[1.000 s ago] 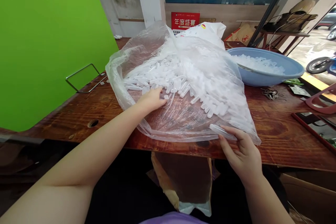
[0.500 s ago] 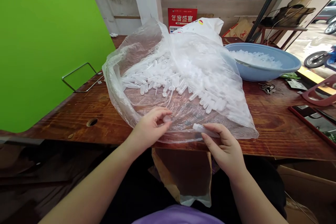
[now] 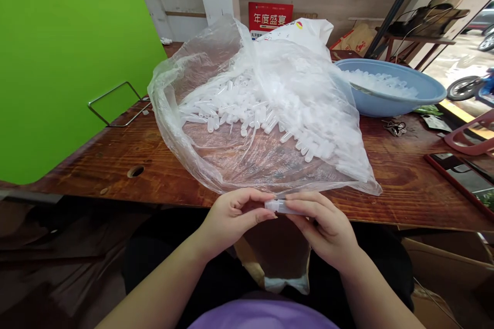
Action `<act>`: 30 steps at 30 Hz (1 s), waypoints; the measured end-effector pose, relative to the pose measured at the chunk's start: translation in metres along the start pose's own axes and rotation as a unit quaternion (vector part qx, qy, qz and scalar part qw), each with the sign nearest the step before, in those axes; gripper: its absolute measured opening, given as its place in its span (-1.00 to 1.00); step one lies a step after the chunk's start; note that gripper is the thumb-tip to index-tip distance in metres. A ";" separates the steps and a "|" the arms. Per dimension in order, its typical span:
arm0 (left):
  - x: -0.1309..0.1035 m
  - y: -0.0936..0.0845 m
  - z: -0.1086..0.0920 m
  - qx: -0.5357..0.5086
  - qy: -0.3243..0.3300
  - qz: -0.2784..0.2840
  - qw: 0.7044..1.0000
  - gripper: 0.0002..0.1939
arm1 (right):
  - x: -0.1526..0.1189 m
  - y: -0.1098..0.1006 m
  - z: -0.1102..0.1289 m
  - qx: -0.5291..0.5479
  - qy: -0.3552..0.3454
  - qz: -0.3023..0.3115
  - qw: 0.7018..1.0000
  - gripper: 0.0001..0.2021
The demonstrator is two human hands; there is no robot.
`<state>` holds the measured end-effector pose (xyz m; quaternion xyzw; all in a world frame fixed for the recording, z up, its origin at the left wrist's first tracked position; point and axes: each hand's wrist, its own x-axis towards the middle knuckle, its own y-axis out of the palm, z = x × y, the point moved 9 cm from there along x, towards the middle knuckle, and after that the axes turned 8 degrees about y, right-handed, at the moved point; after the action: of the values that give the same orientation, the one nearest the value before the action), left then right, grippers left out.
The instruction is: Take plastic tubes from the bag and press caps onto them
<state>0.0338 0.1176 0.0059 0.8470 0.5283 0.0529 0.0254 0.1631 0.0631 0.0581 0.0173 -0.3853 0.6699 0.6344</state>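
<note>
Just in front of the table's edge, my left hand (image 3: 235, 214) pinches a small translucent cap (image 3: 271, 205) against the end of a clear plastic tube (image 3: 287, 207). The tube's other end is gripped by my right hand (image 3: 327, 218), whose fingers hide part of it. Cap and tube touch, lying roughly level between the two hands. Beyond them a clear plastic bag (image 3: 227, 157) lies open on the wooden table (image 3: 96, 164), with a heap of small translucent tubes (image 3: 247, 108) inside.
A blue basin (image 3: 389, 108) of translucent pieces stands at the right rear, with keys (image 3: 394, 127) and a red-edged phone-like object (image 3: 459, 175) nearer. At the left are a green panel (image 3: 77, 61) and a wire frame (image 3: 116, 105). An open paper bag (image 3: 250, 262) hangs below the table's edge.
My two hands have come together and lower, toward the table's edge. The cap in my left hand now meets the tube in my right. The view has tilted slightly downward.
</note>
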 end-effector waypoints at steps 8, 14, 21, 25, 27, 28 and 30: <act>-0.005 0.016 -0.002 0.027 -0.008 0.089 0.996 -0.83 | -0.012 0.000 0.015 -0.053 -0.062 0.021 0.996 -0.56; -0.008 0.024 -0.032 0.245 0.182 0.156 0.939 -0.87 | -0.018 0.019 -0.032 0.096 0.237 0.058 0.965 -0.78; -0.013 0.020 -0.027 0.311 0.142 0.155 0.927 -0.87 | -0.028 0.013 -0.029 0.067 0.188 -0.016 0.980 -0.71; -0.017 0.024 -0.019 0.264 0.112 0.177 0.942 -0.88 | -0.032 0.025 -0.031 0.021 0.201 0.062 0.977 -0.79; -0.019 0.023 -0.017 0.259 0.104 0.173 0.945 -0.88 | -0.034 0.025 -0.039 0.027 0.257 0.059 0.964 -0.74; -0.019 0.022 -0.017 0.252 0.098 0.163 0.949 -0.88 | -0.033 0.022 -0.036 0.021 0.246 0.044 0.968 -0.76; -0.020 0.019 -0.016 0.232 0.084 0.150 0.958 -0.86 | -0.027 0.018 -0.021 -0.004 0.169 0.019 0.985 -0.74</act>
<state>0.0406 0.0913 0.0227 0.8915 0.3936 0.0033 -0.2241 0.1627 0.0534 0.0204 -0.1061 -0.2751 0.6736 0.6777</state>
